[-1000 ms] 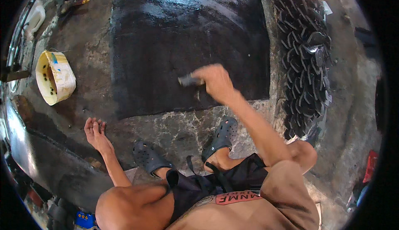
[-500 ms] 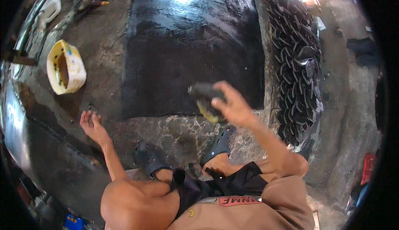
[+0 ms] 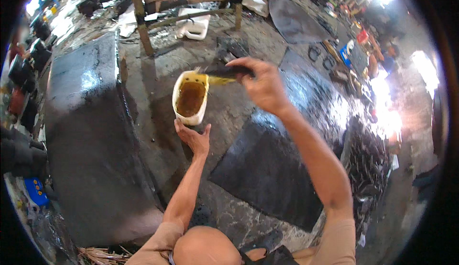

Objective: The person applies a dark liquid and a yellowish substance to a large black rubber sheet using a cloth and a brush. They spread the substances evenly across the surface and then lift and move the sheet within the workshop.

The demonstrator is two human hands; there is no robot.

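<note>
From the head camera, my right hand was closed around the dark handle of a brush, held level just beyond my knuckles, its yellow-smeared bristle end reaching over the near rim of the tub. My left hand lay open, fingers spread, touching the floor right under the tub's near end, gripping nothing.

To load the brush well, I judged I should dip only the bristles, wipe the excess on the rim, and steady the tub with my left hand so it would not tip.

The tub was a cut-open white plastic can lying on the floor just ahead of my left hand and left of my right, stained yellow round its edge and holding a brown, glue-like liquid. A black rubber sheet lay flat below my right forearm; a larger dark sheet stretched away to the left of my left arm.
</note>
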